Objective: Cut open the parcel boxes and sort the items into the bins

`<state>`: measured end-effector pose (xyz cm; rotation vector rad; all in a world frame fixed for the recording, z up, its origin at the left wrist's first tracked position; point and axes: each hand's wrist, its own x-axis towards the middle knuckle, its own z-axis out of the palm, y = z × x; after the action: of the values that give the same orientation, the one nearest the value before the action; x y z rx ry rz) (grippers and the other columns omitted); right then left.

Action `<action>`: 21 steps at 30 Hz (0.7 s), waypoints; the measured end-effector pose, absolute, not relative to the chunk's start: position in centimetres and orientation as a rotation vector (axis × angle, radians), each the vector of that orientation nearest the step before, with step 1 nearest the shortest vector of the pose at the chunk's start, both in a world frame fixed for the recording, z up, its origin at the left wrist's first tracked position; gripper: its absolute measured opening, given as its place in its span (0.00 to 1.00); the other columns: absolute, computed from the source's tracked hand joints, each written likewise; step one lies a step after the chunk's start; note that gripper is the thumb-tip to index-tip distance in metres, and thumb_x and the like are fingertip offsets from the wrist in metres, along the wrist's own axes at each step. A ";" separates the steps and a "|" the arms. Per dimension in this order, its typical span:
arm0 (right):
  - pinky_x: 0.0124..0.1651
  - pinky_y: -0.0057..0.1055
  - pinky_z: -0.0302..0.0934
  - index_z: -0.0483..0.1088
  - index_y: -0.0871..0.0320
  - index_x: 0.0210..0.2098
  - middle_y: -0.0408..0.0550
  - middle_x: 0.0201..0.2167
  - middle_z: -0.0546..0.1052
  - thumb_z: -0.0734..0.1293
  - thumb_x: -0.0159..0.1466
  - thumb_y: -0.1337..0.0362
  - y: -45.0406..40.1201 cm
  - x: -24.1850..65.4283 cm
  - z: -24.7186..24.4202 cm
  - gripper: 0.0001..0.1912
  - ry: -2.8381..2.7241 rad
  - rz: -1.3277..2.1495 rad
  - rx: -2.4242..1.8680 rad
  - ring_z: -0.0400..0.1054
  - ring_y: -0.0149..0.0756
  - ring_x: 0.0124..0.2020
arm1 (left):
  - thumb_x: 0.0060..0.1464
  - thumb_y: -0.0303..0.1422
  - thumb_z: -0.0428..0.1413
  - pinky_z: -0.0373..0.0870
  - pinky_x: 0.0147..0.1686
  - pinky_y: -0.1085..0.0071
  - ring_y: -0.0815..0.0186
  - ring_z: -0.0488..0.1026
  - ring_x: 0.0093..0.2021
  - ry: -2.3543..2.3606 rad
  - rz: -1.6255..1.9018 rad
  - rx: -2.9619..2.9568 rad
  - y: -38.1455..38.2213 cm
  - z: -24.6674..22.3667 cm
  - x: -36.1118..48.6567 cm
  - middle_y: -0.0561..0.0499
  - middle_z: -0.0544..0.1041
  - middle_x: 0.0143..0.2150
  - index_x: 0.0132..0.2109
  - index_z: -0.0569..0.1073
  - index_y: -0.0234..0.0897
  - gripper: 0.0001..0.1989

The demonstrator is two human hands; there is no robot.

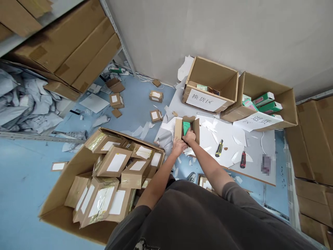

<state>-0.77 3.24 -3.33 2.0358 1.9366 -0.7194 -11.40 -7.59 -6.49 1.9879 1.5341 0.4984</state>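
On the near left part of the white table (208, 139) stands a small opened cardboard box (178, 127), its flaps up. Inside it lies a green box (186, 127). My right hand (189, 136) reaches into the cardboard box with its fingers closed on the lower end of the green box. My left hand (179, 146) is wrapped round the near left side of the cardboard box, steadying it. The fingertips of both hands are partly hidden. To the right lie a yellow-black utility knife (219, 148) and a red-black utility knife (242, 159).
Two large cartons with handwritten signs, one carton (210, 86) and another carton (286, 114), hold green boxes at the table's back. A big carton (49, 205) full of taped parcels is at my left. Parcels (156, 96) and paper scraps lie on the blue floor; shelving (122, 38) stands left.
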 end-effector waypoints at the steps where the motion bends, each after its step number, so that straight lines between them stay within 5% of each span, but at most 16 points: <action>1: 0.63 0.42 0.70 0.51 0.71 0.80 0.76 0.62 0.73 0.75 0.65 0.55 3.2 -0.6 -2.4 0.53 1.961 -0.696 2.042 0.77 0.58 0.61 | 0.68 0.33 0.62 0.50 0.77 0.42 0.56 0.79 0.52 1.535 0.488 1.968 -7.1 -6.3 -11.7 0.48 0.84 0.41 0.42 0.88 0.45 0.09; 12: 0.61 0.40 0.70 0.67 0.56 0.75 0.61 0.65 0.78 0.76 0.63 0.48 3.3 4.1 8.0 0.45 2.036 -0.750 2.317 0.77 0.54 0.62 | 0.58 0.30 0.66 0.55 0.74 0.42 0.51 0.80 0.50 1.569 0.399 1.923 -3.9 -3.8 -13.4 0.46 0.86 0.36 0.33 0.86 0.43 0.06; 14: 0.61 0.39 0.71 0.68 0.55 0.74 0.57 0.64 0.80 0.78 0.60 0.49 3.8 6.6 9.2 0.46 2.043 -0.861 2.334 0.78 0.52 0.62 | 0.57 0.31 0.66 0.57 0.73 0.39 0.47 0.80 0.53 1.590 0.390 1.928 -3.4 -2.7 -13.4 0.44 0.86 0.40 0.39 0.87 0.43 0.04; 16: 0.62 0.39 0.71 0.70 0.54 0.73 0.53 0.64 0.81 0.79 0.58 0.51 4.2 9.5 10.3 0.47 2.061 -0.972 2.329 0.78 0.51 0.61 | 0.57 0.30 0.65 0.62 0.71 0.40 0.44 0.78 0.61 1.644 0.487 1.947 -2.7 -0.9 -12.8 0.40 0.85 0.54 0.54 0.86 0.43 0.18; 19: 0.62 0.40 0.72 0.73 0.54 0.71 0.51 0.62 0.82 0.82 0.53 0.54 4.6 13.7 11.9 0.47 2.135 -1.102 2.221 0.79 0.51 0.60 | 0.56 0.27 0.63 0.60 0.75 0.44 0.43 0.61 0.78 1.609 0.755 2.110 -0.7 2.9 -10.2 0.41 0.65 0.79 0.76 0.68 0.46 0.42; 21: 0.63 0.41 0.72 0.75 0.56 0.70 0.51 0.60 0.83 0.83 0.50 0.56 4.8 16.2 13.0 0.48 2.209 -1.113 2.115 0.79 0.53 0.59 | 0.53 0.24 0.63 0.52 0.78 0.41 0.41 0.50 0.83 1.384 0.761 2.314 1.1 5.4 -7.5 0.43 0.58 0.83 0.79 0.63 0.47 0.48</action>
<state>16.17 4.81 12.99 2.1148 2.2088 -1.1131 -7.46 1.10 5.42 2.3135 1.3836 0.7607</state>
